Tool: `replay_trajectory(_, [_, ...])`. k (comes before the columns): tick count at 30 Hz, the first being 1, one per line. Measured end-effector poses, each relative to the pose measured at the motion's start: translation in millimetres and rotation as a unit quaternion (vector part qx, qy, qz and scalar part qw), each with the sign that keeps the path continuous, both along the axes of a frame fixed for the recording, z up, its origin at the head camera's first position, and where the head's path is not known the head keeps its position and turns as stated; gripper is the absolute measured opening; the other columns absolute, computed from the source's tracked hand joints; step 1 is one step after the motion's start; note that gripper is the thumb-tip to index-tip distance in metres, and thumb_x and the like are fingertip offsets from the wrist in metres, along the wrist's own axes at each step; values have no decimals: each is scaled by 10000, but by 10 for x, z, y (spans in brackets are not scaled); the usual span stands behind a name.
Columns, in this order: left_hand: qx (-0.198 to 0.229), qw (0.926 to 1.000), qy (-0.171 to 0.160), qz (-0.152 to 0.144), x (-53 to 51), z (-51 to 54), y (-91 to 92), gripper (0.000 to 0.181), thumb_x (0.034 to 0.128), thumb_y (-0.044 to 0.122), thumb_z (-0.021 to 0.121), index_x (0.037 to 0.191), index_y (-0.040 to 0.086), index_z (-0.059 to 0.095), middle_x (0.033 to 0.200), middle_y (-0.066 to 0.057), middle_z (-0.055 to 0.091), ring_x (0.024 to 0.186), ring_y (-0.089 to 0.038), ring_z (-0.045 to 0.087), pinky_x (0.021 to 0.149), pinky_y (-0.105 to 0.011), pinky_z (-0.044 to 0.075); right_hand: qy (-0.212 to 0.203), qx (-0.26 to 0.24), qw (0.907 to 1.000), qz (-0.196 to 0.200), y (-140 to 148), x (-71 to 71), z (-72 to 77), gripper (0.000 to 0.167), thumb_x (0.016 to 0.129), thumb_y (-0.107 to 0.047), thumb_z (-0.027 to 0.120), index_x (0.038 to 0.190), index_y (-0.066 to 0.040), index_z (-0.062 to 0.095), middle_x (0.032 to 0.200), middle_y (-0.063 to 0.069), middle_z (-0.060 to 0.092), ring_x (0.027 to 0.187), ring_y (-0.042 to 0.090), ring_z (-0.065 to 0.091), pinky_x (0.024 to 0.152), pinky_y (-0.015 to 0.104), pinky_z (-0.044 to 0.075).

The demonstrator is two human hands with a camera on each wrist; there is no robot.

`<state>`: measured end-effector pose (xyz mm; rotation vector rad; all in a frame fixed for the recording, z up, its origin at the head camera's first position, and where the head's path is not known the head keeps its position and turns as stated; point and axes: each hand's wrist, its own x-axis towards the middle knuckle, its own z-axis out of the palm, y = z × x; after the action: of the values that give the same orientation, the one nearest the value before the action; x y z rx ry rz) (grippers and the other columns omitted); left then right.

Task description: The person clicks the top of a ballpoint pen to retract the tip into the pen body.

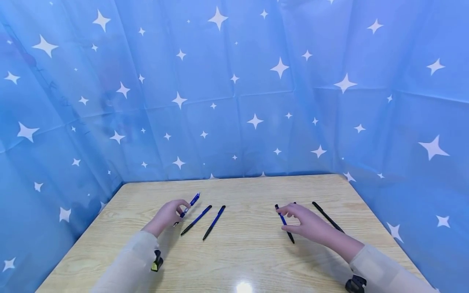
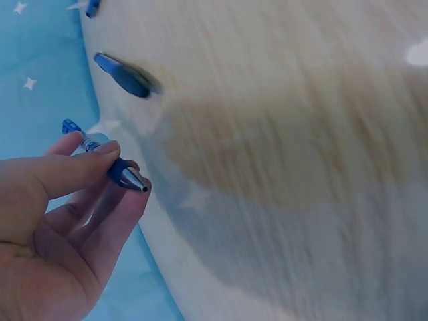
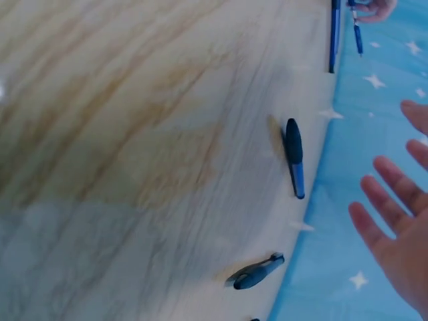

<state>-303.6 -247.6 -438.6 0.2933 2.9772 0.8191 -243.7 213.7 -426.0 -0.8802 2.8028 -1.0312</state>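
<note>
In the head view my left hand (image 1: 171,214) pinches a blue pen (image 1: 194,199) above the left part of the table. The left wrist view shows that pen (image 2: 119,168) between thumb and fingers, its silver tip bare. To its right lie two blue pens with black ends, one (image 1: 196,220) nearer the hand and another (image 1: 214,222) beyond. My right hand (image 1: 305,221) hovers with spread fingers over a blue-and-black pen (image 1: 284,224), holding nothing. Behind this hand a further pen (image 1: 294,202) is mostly hidden; a dark pen (image 1: 327,217) lies right of it.
The pens are on a light wood-grain table (image 1: 242,252). A blue curtain (image 1: 220,81) with white stars hangs behind the table and along both sides. Dark straps with small devices sit at both sleeve cuffs.
</note>
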Motion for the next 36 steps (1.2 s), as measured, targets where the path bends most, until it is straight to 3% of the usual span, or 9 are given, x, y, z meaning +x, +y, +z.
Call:
replay_trajectory(5, [-113, 9999, 21, -61, 7, -67, -97, 410, 705, -142, 777, 1044, 77, 703, 842, -36, 630, 811, -211, 612, 743, -400, 539, -158, 56, 9999, 16, 47, 24, -16, 469, 918, -285, 698, 1330, -105, 564, 1250, 105, 580, 1084, 330, 545, 860, 544, 469])
replay_trajectory(13, [-87, 9999, -5, 54, 53, -109, -201, 351, 705, -175, 756, 951, 76, 744, 860, -31, 648, 823, -221, 629, 689, -357, 551, -192, 71, 9998, 26, 94, 11, -53, 468, 917, -258, 700, 1324, -73, 559, 1250, 115, 581, 1087, 346, 545, 846, 533, 472])
replay_trajectory(22, [-391, 9992, -10, -129, 68, -133, -169, 362, 695, -167, 769, 876, 146, 756, 843, 19, 640, 830, -187, 614, 696, -347, 541, -200, 91, 9998, 21, 188, 27, -89, 489, 911, -257, 705, 1329, -54, 554, 1265, 119, 569, 1099, 350, 543, 856, 530, 478])
replay_trajectory(29, [-456, 9987, -173, -170, 83, -105, -137, 316, 706, -94, 808, 900, 148, 750, 850, 31, 632, 828, -170, 607, 706, -349, 532, -43, 335, 9994, -126, 257, 29, -58, 481, 906, -280, 711, 1319, -78, 567, 1245, 100, 580, 1089, 328, 554, 831, 494, 497])
replay_trajectory(36, [-1173, 9922, 18, -417, 90, 25, -100, 293, 774, 49, 814, 1045, 121, 729, 977, -12, 665, 919, -218, 620, 779, -397, 519, 487, 970, 9940, -148, 322, 22, 76, 514, 881, -304, 733, 1324, -91, 580, 1228, 103, 576, 1077, 313, 566, 843, 490, 487])
